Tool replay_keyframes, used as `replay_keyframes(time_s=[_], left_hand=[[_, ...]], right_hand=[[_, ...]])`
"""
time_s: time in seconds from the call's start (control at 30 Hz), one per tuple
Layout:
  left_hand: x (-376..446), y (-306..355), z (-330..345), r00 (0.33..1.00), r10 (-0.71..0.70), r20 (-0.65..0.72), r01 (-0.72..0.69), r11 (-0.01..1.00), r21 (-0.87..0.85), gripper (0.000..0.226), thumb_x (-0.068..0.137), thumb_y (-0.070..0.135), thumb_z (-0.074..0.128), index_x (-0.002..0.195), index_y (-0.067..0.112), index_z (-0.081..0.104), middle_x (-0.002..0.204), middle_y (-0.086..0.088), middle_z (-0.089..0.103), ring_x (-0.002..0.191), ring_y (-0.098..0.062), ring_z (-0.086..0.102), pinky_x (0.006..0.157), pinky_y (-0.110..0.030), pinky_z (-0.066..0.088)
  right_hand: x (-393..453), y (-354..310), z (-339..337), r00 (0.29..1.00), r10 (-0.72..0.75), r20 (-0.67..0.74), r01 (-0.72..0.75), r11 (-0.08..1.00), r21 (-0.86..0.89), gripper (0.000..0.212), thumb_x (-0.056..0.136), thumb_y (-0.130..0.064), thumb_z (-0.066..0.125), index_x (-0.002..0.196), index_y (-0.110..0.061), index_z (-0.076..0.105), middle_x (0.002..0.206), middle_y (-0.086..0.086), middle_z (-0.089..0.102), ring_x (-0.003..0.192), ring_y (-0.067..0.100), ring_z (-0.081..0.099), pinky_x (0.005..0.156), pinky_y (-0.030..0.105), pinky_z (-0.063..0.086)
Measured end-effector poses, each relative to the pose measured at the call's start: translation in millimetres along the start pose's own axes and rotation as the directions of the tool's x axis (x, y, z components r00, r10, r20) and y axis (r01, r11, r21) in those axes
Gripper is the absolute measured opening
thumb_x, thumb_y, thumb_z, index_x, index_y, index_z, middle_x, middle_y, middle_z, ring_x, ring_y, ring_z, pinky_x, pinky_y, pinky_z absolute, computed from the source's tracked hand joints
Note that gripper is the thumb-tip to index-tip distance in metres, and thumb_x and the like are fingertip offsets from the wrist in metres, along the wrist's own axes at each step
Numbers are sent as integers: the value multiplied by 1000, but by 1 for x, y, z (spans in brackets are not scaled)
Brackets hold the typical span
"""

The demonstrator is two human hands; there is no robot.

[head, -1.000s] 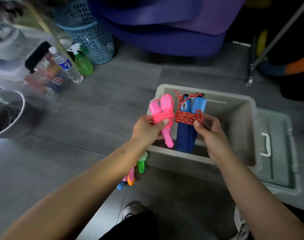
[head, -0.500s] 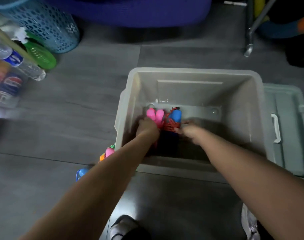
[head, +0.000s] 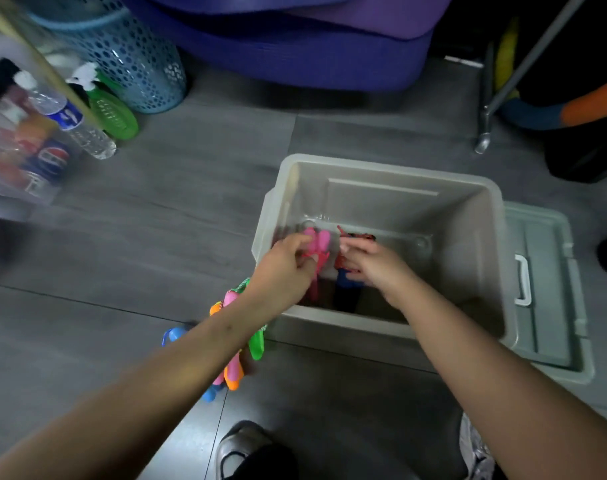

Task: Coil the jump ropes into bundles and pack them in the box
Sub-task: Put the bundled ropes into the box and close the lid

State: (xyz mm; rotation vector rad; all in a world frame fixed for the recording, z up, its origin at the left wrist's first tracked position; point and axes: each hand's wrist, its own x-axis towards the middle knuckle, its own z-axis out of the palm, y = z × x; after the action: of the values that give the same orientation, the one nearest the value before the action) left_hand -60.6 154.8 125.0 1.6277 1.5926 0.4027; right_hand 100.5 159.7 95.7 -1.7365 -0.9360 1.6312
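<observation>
A grey plank floor (head: 177,216) ran under everything, with a blue mesh basket (head: 132,64) and bottles off at ten o'clock and a purple mat at twelve. The open grey box (head: 468,188) stood just ahead of the person, its lid (head: 544,285) lying at three o'clock beside it. Inside the box, the left hand (head: 284,271) curled around the pink rope bundle (head: 317,251), and the right hand (head: 374,265) gripped the blue-handled bundle (head: 345,282) wound in red cord. Both bundles ran lengthwise from six to twelve o'clock, side by side, apparently low in the box. More coloured ropes (head: 236,351) lay on the floor at seven o'clock from the box, under the left forearm, so the left hand looked better placed to fetch them.
</observation>
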Motion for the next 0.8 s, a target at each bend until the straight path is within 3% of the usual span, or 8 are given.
replay_keyframes(time_s=[0.13,0.23,0.37,0.43,0.5,0.57,0.7,0.8], left_hand=[[-50,-17,-33,990,-38,-133,18,989,-150,29,90,8,53,114,23,62,111,3,64,93,-4,61,78,-5,40],[-90,-41,-46,955,-168,-243,105,963,-249,29,90,6,49,96,32,60,103,6,63,79,10,60,64,-1,40],[-121,-82,-36,892,-379,-245,245,862,-443,19,92,1,46,99,7,63,88,-12,66,50,1,59,42,-10,41],[-126,-109,-24,857,-441,-265,292,841,-456,18,90,8,48,96,12,65,87,-7,67,64,-1,64,54,-13,46],[-127,-137,-13,825,-480,-299,318,831,-457,24,84,24,49,99,21,66,97,-1,66,89,-11,64,76,-27,51],[-126,-159,-6,767,-545,-339,363,804,-472,24,88,21,52,108,17,65,108,-2,61,104,-18,56,89,-31,45],[-119,-191,0,628,-712,-314,514,682,-521,43,94,25,56,133,9,49,136,-15,41,126,-30,42,103,-34,35],[-114,-209,8,541,-790,-288,558,594,-580,56,92,30,59,140,6,39,142,-17,35,131,-29,36,105,-30,28]], right_hand=[[-49,-21,40,962,-246,121,254,965,-57,22,93,-16,54,112,-25,61,114,3,65,104,13,62,81,24,54],[-75,-19,78,927,-300,227,320,946,-57,21,93,-13,54,104,-30,62,106,1,68,94,10,64,69,17,51],[-81,14,129,923,-247,294,284,955,-90,20,91,-18,59,94,-37,65,95,-6,69,87,13,65,71,30,54],[-78,39,149,933,-206,296,254,958,-135,16,89,-22,61,97,-35,66,94,-9,68,89,11,64,80,34,53],[-73,63,165,947,-162,279,224,953,-206,18,90,-16,60,105,-25,65,95,-11,65,86,7,61,81,18,49],[-65,81,176,970,-139,200,193,939,-285,24,89,-12,60,112,-20,61,101,-9,61,84,9,57,76,12,44],[-46,103,192,994,-110,-23,93,921,-379,46,85,-27,66,127,-16,51,125,5,55,103,21,58,79,18,39],[-37,106,203,996,-75,-57,47,921,-386,61,83,-36,67,135,-16,42,133,3,50,119,21,50,85,21,36]])
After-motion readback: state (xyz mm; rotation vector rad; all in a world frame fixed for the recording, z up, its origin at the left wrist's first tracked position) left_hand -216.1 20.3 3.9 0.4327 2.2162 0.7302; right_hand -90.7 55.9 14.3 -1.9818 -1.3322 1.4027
